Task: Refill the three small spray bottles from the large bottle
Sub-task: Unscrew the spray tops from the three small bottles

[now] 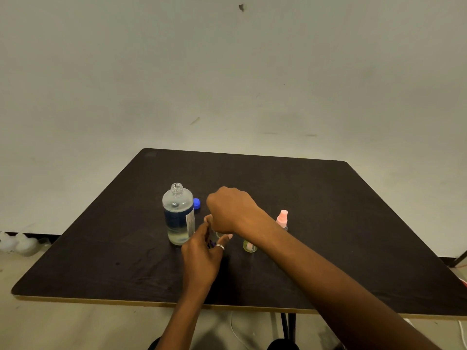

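A small spray bottle [214,238] is gripped by the left hand [202,253] just beside the uncapped large bottle [178,213] on the bench [101,261], its top covered by the curled right hand [231,210], whose grasp cannot be told.

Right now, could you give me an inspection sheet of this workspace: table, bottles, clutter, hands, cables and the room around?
Surface: dark table, light edge.
Job's things: large bottle upright, uncapped, partly full; blue cap behind it; small clear bottle between the hands; green bottle partly hidden by the right forearm; pink spray bottle upright, sprayer on.
Clutter: nothing seen.
Grips: left hand holds the small clear bottle; right hand curled over its top, contact hidden.
Cables: white cable on the floor under the table.
Surroundings: pale marked wall; whitish containers on the floor, left.
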Demonstrator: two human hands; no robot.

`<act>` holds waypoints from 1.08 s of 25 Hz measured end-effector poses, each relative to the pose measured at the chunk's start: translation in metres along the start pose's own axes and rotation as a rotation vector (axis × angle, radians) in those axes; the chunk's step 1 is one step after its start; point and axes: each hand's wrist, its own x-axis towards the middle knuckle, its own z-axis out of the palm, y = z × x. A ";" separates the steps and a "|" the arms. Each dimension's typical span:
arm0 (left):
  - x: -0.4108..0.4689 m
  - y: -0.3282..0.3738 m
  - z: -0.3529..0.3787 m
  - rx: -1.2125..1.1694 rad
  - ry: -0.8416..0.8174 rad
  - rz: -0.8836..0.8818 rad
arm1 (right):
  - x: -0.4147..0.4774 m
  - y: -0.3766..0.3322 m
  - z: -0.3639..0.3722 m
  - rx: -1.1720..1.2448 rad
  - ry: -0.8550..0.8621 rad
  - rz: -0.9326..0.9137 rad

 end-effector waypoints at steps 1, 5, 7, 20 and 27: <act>0.000 -0.001 0.000 0.000 -0.003 -0.004 | 0.000 0.000 -0.001 0.009 -0.017 -0.012; 0.001 -0.003 0.001 -0.033 -0.007 -0.018 | -0.002 0.002 -0.011 0.028 -0.050 -0.057; 0.001 -0.004 0.002 -0.028 -0.002 -0.028 | -0.002 0.003 -0.019 0.031 -0.044 -0.059; 0.001 -0.005 0.003 -0.021 -0.006 -0.101 | -0.002 0.026 -0.091 0.042 0.058 0.036; 0.001 -0.005 0.002 -0.028 -0.039 -0.120 | 0.034 0.035 -0.056 0.083 -0.025 0.206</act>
